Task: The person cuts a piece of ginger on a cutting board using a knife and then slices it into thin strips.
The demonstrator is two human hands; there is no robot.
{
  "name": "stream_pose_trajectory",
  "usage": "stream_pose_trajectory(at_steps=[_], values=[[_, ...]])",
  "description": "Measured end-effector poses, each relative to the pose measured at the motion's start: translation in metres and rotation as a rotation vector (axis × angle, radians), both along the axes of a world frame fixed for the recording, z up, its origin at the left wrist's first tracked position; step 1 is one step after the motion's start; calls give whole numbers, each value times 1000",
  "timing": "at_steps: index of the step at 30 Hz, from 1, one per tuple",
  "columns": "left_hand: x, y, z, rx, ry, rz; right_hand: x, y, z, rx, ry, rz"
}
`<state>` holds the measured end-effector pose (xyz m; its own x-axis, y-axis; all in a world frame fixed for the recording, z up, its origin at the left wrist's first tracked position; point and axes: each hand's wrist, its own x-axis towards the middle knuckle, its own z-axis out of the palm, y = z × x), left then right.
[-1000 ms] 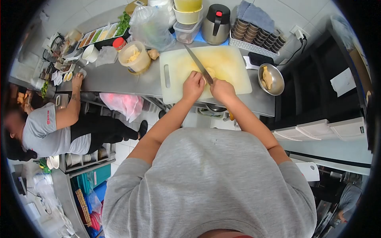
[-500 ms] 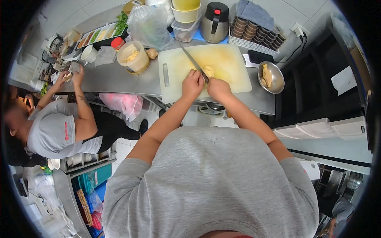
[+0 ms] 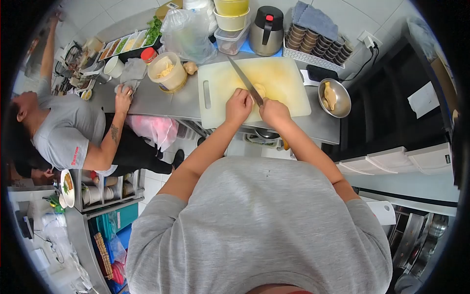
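My right hand (image 3: 274, 112) is wrapped round the handle of a knife (image 3: 241, 74), whose long blade points away to the upper left over a white cutting board (image 3: 289, 73). Beside it, my left hand (image 3: 239, 106) is closed, fingers curled close to the blade; what they hold is hidden. A pale yellow piece of peeled ginger (image 3: 260, 89) lies on the board just beyond the blade, partly covered by it. More peeled ginger (image 3: 330, 96) sits in a steel bowl (image 3: 346, 105) right of the board.
Left of the board stand a tub (image 3: 172, 81) of yellow shreds, a ginger root (image 3: 190, 67) and a red-lidded jar (image 3: 148, 55). Behind are a steel jug (image 3: 266, 32) and a rack of stacked cups (image 3: 316, 41). A co-worker (image 3: 73, 127) wipes the counter at left.
My hands and the knife have barely moved. The co-worker, who had both hands together over the counter, now reaches up with one arm and presses a cloth on the counter with the other hand.
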<state>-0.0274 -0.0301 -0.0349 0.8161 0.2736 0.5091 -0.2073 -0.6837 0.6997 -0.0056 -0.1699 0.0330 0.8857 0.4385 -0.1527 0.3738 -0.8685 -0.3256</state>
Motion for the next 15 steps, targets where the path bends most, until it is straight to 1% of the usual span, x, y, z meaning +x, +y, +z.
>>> stream_pose_trajectory(at_steps=[6,9,15], values=[[0,-1,3,-2,9,5,-7,-1,-3,15,-79,1],[0,-1,2,25,3,9,-6,-2,-2,20,-80,34],[0,-1,3,-2,20,3,-4,0,-1,-9,-82,39]])
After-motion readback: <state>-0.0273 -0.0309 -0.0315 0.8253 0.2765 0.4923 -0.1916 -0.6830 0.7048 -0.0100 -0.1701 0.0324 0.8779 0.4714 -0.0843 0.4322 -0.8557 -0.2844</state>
